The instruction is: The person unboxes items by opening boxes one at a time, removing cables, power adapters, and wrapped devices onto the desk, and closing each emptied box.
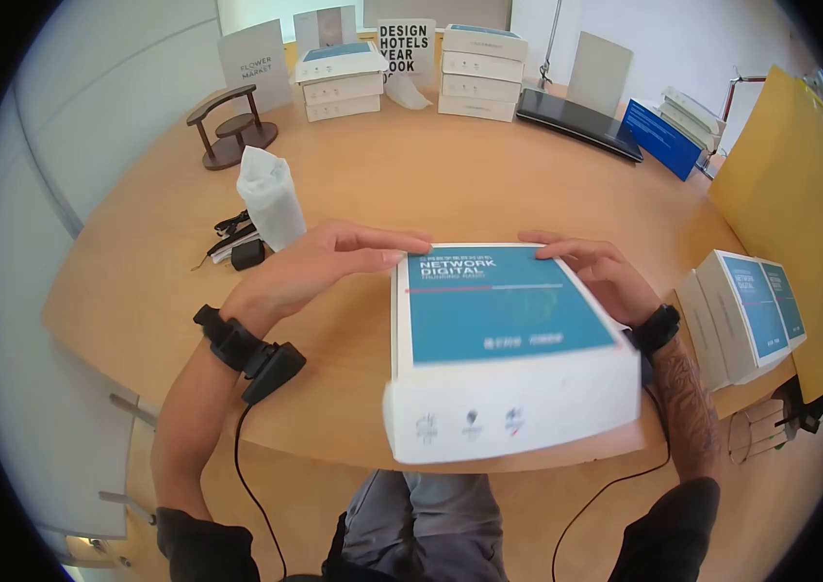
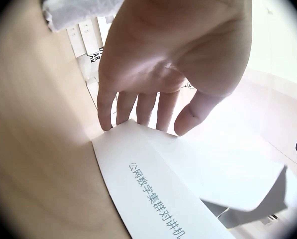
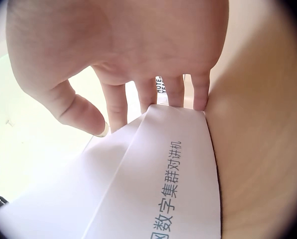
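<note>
A white box with a blue top panel (image 1: 513, 306) lies at the table's near edge, its white front side facing the person. At its far left corner is the left hand (image 1: 310, 267), thumb and fingertips touching the edge. The right hand (image 1: 606, 276) touches the far right corner. In the left wrist view, the left hand (image 2: 173, 59) has nearly straight fingers at the end of the white side (image 2: 153, 194). In the right wrist view, the right hand (image 3: 123, 50) rests its extended fingertips at the box's edge (image 3: 163, 164). The box's underside is hidden.
Two similar boxes (image 1: 741, 315) stand at the right, beside a yellow panel (image 1: 790, 194). A white wrapped object (image 1: 271, 199) and a black adapter (image 1: 247, 254) are at the left. Stacked boxes (image 1: 479, 73), a dark laptop (image 1: 578, 124) and a wooden stand (image 1: 232, 126) line the back.
</note>
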The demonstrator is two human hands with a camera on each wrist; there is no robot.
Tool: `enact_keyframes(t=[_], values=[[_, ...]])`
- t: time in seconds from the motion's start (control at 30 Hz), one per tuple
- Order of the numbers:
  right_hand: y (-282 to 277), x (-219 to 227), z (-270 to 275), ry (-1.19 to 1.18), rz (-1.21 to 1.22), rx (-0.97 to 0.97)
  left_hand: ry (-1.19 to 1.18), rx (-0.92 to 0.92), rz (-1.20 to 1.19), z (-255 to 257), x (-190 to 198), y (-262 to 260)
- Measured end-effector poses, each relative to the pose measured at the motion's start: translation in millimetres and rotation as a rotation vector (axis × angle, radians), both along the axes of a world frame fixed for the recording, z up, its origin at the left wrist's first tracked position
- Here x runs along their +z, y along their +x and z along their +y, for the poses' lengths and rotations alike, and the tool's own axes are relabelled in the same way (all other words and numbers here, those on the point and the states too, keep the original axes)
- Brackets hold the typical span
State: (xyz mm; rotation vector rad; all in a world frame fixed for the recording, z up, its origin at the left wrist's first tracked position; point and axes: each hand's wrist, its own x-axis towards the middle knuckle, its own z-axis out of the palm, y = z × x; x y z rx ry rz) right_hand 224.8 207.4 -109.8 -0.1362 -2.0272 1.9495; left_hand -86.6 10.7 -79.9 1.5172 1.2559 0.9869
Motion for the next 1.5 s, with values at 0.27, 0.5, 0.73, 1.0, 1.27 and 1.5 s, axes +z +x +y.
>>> enact_keyframes(t=[0.27, 0.5, 0.73, 1.0, 1.27, 1.5], values=[[-3, 7, -20, 0.065, -0.179, -0.135, 0.034, 0.003, 0.198, -3, 0, 8], [-5, 8, -20, 0.135, -0.201, -0.15, 0.202, 0.175, 0.468, -25, 9, 24], [-4, 11, -21, 0.113, -0.211, -0.148, 0.375, 0.302, 0.922, -136, 14, 105], [-4, 5, -18, 0.136, -0.207, -0.156, 0.631, 0.387, 1.235, -153, -43, 131], [-3, 7, -18, 0.128, -0.202, -0.151, 0.665, 0.46, 1.024, -147, -63, 135], [-6, 6, -18, 0.144, -0.195, -0.154, 0.503, 0.462, 0.95, -149, -47, 127]])
